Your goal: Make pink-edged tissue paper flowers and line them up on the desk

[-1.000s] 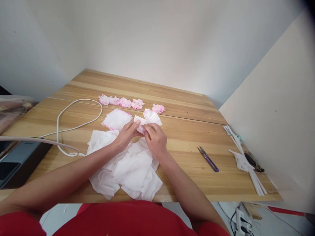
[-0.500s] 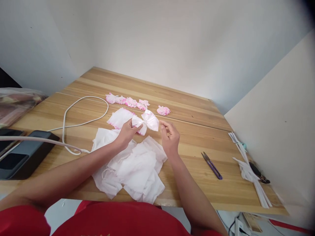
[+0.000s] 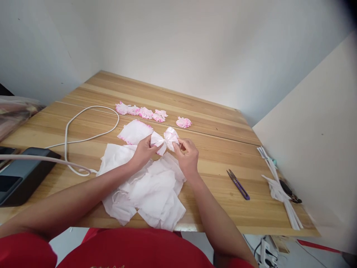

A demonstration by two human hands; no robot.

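Observation:
A white, faintly pink paper bow (image 3: 166,139), gathered at its middle, is held up between my two hands. My left hand (image 3: 145,150) pinches its left wing. On the other side, the fingers of my right hand (image 3: 187,154) are closed on the right wing. Just behind the bow lies a flat stack of white tissue paper with pink edges (image 3: 135,131). A loose pile of plain white tissue sheets (image 3: 152,186) spreads over the table below my hands and forearms.
Several pink-edged paper flowers (image 3: 145,112) lie in a row farther back, with one flower (image 3: 183,122) apart. Purple thread snips (image 3: 238,184) rest at right, near a bundle of white strips (image 3: 280,190). A white cable (image 3: 92,140) loops beside a dark grey device (image 3: 30,175) at left.
My right hand has moved left and closed on the bow's right wing, which it was beside before. The left hand keeps its hold. The view has shifted slightly.

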